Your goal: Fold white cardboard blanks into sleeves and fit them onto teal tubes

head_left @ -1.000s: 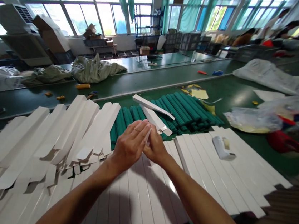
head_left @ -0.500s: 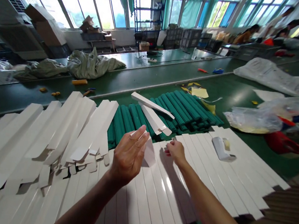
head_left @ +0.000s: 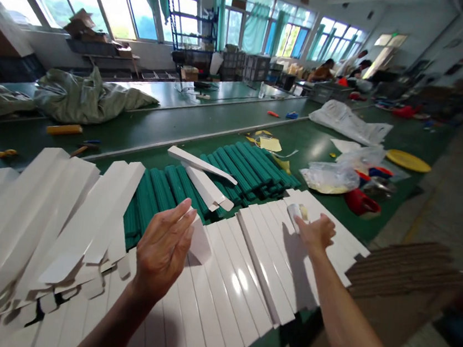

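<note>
Looking forward and down from the wearer's head, shooting from close behind the left hand (head_left: 164, 249) and right hand (head_left: 315, 231), leaning over white boxes (head_left: 219, 278) filling the foreground, and facing obliquely across the green worktop (head_left: 314, 145) toward distant windows (head_left: 106, 3) running along the top.

The bare right hand (head_left: 315, 231) is now at the small white tape dispenser (head_left: 293, 209), no longer against the bare left hand (head_left: 164, 249).
</note>
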### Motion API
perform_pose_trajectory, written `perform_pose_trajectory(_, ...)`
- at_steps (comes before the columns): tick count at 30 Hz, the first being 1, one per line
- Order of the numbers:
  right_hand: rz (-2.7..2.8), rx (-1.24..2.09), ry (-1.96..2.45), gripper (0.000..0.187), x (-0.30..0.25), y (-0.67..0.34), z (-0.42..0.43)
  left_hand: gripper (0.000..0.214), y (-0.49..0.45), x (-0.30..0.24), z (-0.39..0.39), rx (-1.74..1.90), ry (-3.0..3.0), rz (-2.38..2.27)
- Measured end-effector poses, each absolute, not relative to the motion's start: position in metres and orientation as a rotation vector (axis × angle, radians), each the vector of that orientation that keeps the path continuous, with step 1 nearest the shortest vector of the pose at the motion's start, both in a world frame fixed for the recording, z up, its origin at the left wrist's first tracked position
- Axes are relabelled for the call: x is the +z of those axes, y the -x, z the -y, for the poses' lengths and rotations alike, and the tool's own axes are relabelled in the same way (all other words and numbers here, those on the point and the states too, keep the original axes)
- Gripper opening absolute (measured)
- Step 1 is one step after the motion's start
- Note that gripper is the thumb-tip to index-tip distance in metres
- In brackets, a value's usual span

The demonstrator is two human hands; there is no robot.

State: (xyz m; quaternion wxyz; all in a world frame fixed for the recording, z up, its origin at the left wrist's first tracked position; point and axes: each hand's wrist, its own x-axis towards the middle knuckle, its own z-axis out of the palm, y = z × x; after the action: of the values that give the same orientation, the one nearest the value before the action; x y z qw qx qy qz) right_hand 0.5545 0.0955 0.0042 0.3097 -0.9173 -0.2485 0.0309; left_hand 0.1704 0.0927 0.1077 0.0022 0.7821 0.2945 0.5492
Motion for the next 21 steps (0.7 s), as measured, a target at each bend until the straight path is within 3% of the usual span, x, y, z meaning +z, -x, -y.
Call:
perform_pose_trajectory(6, 0.837, 0.173, 2.652, 0.052, -0.017, -0.580, -0.102, 0.045, -0.179, 0.110, -0.092, 1.723, -2.509, -0.888)
perform_pose_trajectory(15, 1.310, 0.130, 2.511, 0.056, -0.042, -0.476, -0.073, 0.046, -0.175, 0.107, -0.090, 1.743, -2.503, -0.900)
perform_pose_trajectory(18, 1.223, 0.167, 2.412, 0.066, -0.044, -0.468, -0.066, 0.046, -0.174, 0.105, -0.089, 1.736, -2.494, -0.908)
perform_pose_trajectory(21, 1.022, 0.359, 2.205, 0.057, -0.041, -0.475, -0.061, 0.046, -0.172, 0.104, -0.088, 1.740, -2.486, -0.912)
